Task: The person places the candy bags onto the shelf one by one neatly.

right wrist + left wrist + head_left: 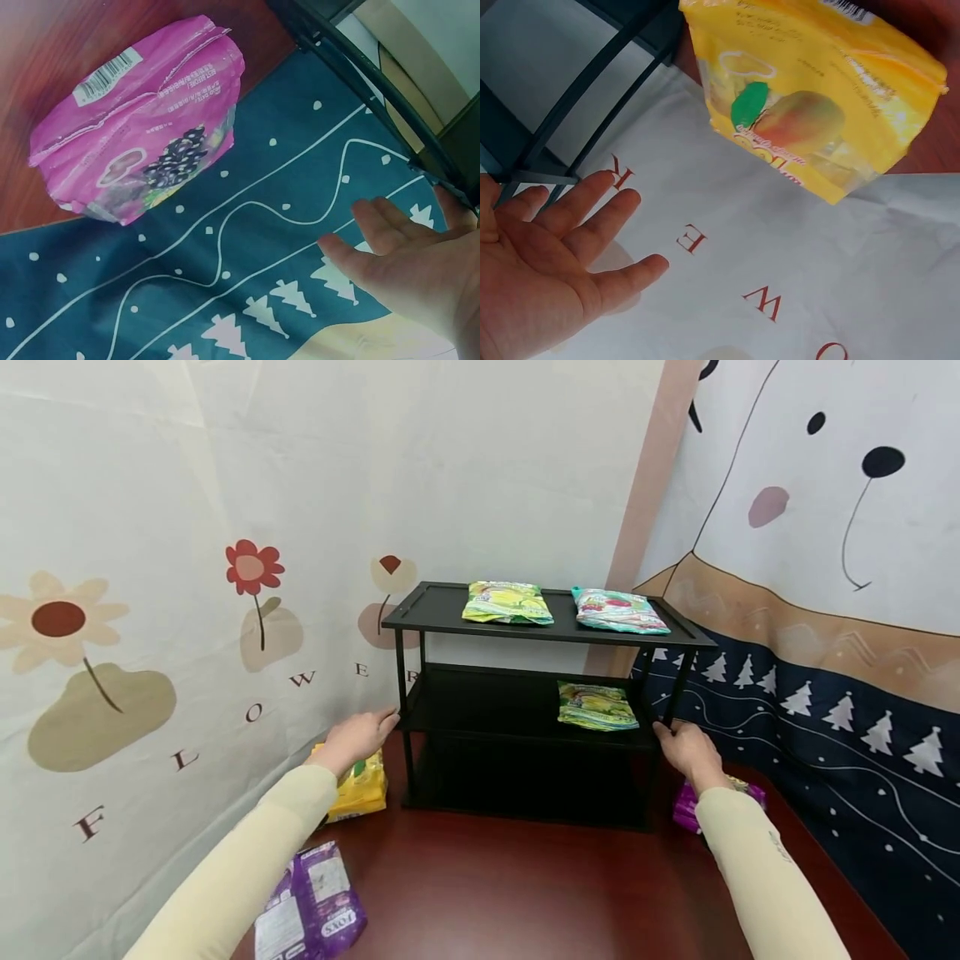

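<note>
"So, why is the black shelf (pixel 487 693) touched at both ends?"
"Perhaps for even steadying: it is stood on the table (pixel 487 885), met by the left hand (pixel 356 740) and the right hand (pixel 688 750)."
"Pinched?"
"That cannot be told; visible fingers (pixel 634 277) are spread, but the contact itself is unclear."
"And the green-and-yellow packet (pixel 508 602) on top?"
"Laid flat, presumably against sliding."

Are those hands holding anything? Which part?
I can't tell. The left hand and right hand are at opposite ends of the black rack, by its middle shelf, but they may only be touching it.
</note>
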A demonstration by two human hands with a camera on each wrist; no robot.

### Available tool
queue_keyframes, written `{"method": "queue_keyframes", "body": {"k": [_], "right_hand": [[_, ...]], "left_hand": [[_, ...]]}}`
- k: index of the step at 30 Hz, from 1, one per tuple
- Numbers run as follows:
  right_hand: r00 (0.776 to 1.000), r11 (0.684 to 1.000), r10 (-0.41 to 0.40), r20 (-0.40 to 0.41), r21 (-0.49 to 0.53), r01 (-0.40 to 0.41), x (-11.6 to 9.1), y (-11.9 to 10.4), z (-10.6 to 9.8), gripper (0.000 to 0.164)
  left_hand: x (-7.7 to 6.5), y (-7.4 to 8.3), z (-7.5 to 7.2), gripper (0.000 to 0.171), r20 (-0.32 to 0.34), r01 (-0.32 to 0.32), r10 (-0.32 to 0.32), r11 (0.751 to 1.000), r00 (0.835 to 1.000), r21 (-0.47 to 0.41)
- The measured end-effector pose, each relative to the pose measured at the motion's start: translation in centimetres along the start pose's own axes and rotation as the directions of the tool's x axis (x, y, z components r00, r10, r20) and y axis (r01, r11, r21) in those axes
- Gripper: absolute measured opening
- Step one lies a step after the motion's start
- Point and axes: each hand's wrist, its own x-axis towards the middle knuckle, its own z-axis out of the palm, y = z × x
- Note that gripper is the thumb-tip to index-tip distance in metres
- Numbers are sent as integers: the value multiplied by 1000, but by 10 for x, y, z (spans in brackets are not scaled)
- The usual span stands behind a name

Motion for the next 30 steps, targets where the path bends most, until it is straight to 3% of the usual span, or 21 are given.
{"method": "queue_keyframes", "body": {"k": [6,10,15,23,30], "right_hand": [[1000,999,-23,-6,-29,22,3,-2,0,61],[999,998,-30,-16,-49,29,4,-3,-1,59],[999,998,-29,-19,-51,28,5,-4,-1,58],[999,999,-28,-19,-40,28,5,-5,-3,56],[999,998,-39,-18,-58,38,5,-6,-4,61]], "left_hand": [[-32,-17,13,66,39,-20,21,1000,999,-10],[-54,-32,24,67,76,-28,24,999,997,44],[-70,-46,31,67,129,-30,21,997,991,69],[-92,-46,34,66,225,-20,7,998,974,56],[-99,-45,38,63,261,-52,21,992,965,112]]}}
